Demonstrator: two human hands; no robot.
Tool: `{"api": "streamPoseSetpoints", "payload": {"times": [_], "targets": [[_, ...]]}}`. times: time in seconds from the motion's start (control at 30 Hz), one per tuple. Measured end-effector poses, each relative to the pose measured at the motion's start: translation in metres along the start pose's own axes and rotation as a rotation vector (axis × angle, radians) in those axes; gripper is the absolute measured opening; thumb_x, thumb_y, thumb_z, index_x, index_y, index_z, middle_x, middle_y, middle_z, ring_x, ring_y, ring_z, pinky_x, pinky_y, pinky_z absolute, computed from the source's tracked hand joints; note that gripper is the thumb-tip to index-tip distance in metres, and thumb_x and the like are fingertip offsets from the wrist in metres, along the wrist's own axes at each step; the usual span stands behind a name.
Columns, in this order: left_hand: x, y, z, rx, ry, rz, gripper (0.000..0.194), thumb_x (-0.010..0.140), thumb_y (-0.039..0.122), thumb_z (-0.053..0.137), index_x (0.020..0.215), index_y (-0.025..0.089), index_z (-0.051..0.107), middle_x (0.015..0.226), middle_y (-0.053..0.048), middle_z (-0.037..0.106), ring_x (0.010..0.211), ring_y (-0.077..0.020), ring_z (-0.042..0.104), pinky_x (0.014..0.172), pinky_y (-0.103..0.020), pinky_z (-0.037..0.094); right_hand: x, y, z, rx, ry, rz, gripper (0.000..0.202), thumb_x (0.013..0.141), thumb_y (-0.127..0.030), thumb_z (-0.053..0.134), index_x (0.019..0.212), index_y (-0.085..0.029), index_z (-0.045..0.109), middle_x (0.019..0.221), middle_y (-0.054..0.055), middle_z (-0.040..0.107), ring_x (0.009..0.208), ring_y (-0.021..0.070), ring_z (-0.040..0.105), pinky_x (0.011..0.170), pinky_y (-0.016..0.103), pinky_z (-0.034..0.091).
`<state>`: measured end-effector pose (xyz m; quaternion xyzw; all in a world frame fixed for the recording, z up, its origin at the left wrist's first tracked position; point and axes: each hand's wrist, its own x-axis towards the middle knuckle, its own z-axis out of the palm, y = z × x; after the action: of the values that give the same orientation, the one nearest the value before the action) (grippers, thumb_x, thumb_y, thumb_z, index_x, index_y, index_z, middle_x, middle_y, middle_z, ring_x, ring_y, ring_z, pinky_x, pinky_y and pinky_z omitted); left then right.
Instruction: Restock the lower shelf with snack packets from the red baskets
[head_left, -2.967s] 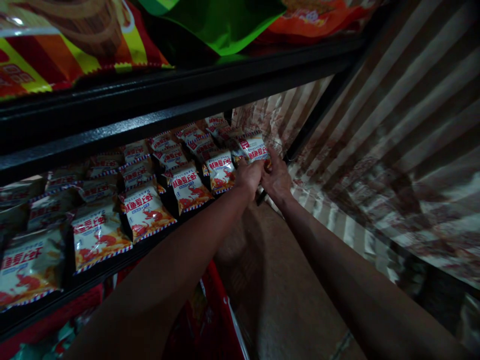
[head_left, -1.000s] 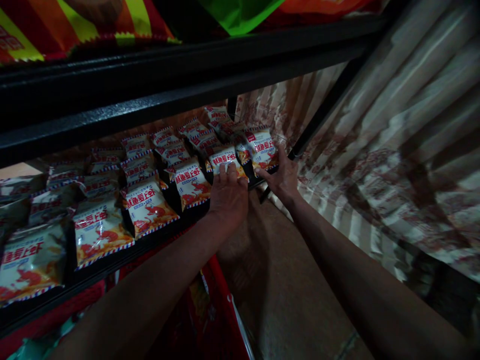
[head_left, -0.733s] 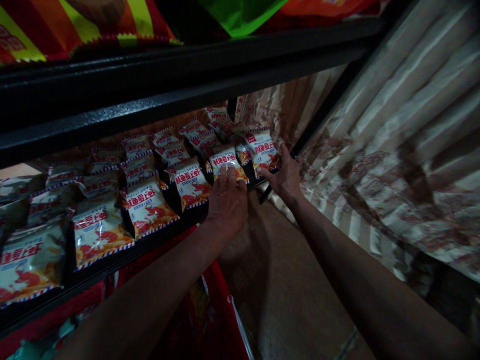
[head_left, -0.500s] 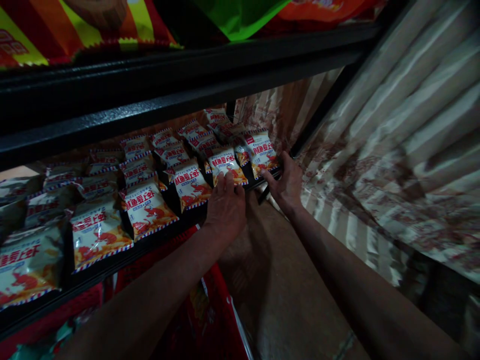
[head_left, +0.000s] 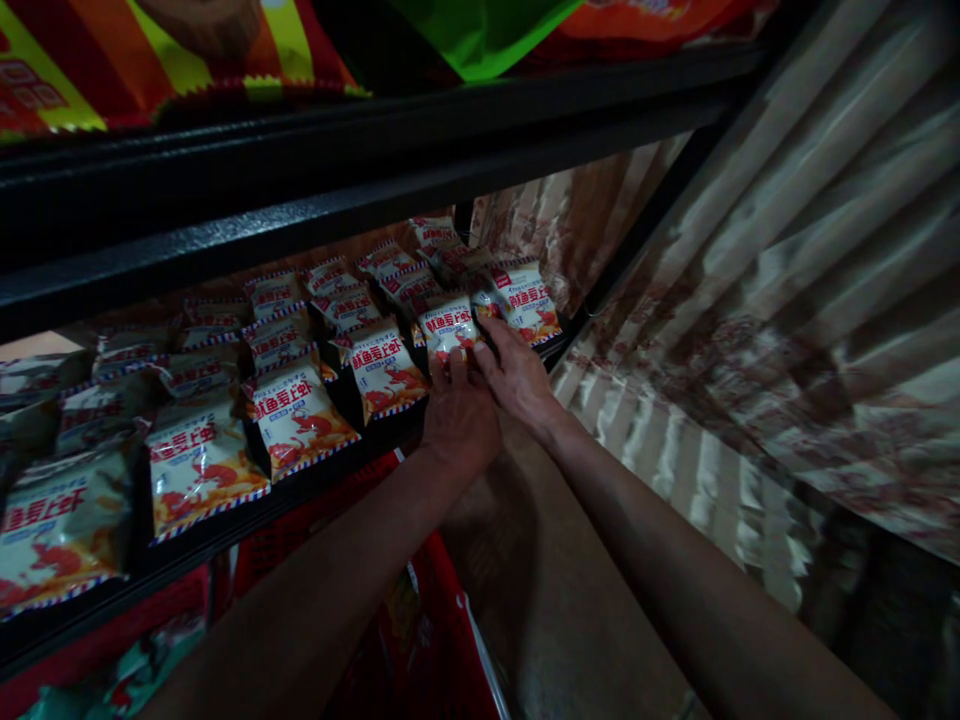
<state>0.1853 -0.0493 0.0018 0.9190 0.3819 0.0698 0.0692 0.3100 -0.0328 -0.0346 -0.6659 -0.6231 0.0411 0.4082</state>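
1. Your left hand [head_left: 461, 420] lay at the lower edge of the front packet [head_left: 450, 322], with its fingers extended and only slightly parted, their tips over the printed face; the thumb side was dim, so whether you were pinching the edge cannot be told.
2. Your right hand [head_left: 517, 378] came in from the right, just beside the left one; its fingers reached to the right side of that same packet, close to the gap before the end packet [head_left: 529, 302]; you had the thumb and forefinger slightly apart, though whether they gripped any film cannot be told.
3. The front packet lay face up in the front row on the lower shelf [head_left: 225, 527], its red lettering in view and its lower part partly covered by your fingers; the end packet lay to its right, and the neighbouring packet [head_left: 386, 372] lay to its left.
4. More of the same white and orange packets [head_left: 199, 460] filled the rows to the left and behind; several behind overlapped one another.
5. Above your hands ran the black upper shelf [head_left: 390, 145], bearing a striped bag [head_left: 150, 60], a green bag [head_left: 484, 40] and an orange bag [head_left: 652, 22]; below your left forearm stood a red basket [head_left: 454, 600] with packages in it; a patterned, pleated curtain [head_left: 750, 300] hung on the right.
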Motion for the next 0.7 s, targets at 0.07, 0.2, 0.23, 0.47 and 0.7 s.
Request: {"api": "streamPoseSetpoints", "payload": {"times": [0.07,0.2,0.23,0.47,0.7], "targets": [[0.002,0.000,0.001,-0.021,0.009,-0.002,0.055,0.084,0.014,0.039,0.138,0.000,0.040,0.146,-0.022,0.039,0.141,-0.0326,0.024,0.116,-0.055,0.012,0.010,-0.001,0.001,0.024,-0.054,0.036,0.049,0.089,-0.040,0.044,0.132,-0.015,0.052,0.127,0.014,0.061,0.118,0.0295,0.056,0.102,0.049,0.044],[0.005,0.001,0.005,-0.078,0.018,-0.014,0.055,0.082,0.014,0.043,0.135,0.000,0.044,0.146,-0.023,0.038,0.142,-0.0314,0.022,0.117,-0.052,0.015,0.022,0.000,0.005,0.143,-0.114,0.105,0.047,0.086,-0.032,0.049,0.130,-0.019,0.053,0.116,0.010,0.067,0.107,0.0261,0.062,0.096,0.046,0.048],[0.005,0.001,0.006,-0.090,0.017,-0.022,0.054,0.082,0.014,0.043,0.134,0.000,0.045,0.146,-0.024,0.038,0.143,-0.0315,0.022,0.117,-0.051,0.016,0.023,0.001,0.007,0.177,-0.119,0.113,0.046,0.085,-0.031,0.049,0.129,-0.019,0.054,0.115,0.009,0.067,0.105,0.0249,0.062,0.096,0.046,0.048],[0.007,0.000,0.007,-0.100,0.026,-0.017,0.050,0.081,0.013,0.043,0.128,-0.003,0.050,0.141,-0.026,0.044,0.142,-0.0303,0.023,0.117,-0.049,0.015,0.028,0.010,0.018,0.269,-0.090,0.110,0.045,0.083,-0.024,0.053,0.127,-0.022,0.056,0.114,0.007,0.067,0.104,0.0230,0.062,0.096,0.046,0.048],[0.007,-0.003,0.008,-0.086,0.020,-0.014,0.054,0.082,0.015,0.044,0.132,-0.004,0.046,0.145,-0.026,0.038,0.142,-0.0321,0.022,0.118,-0.047,0.012,0.027,0.011,0.022,0.212,-0.056,0.082,0.046,0.080,-0.024,0.055,0.127,-0.023,0.056,0.118,0.007,0.065,0.107,0.0237,0.061,0.098,0.046,0.047]]}}
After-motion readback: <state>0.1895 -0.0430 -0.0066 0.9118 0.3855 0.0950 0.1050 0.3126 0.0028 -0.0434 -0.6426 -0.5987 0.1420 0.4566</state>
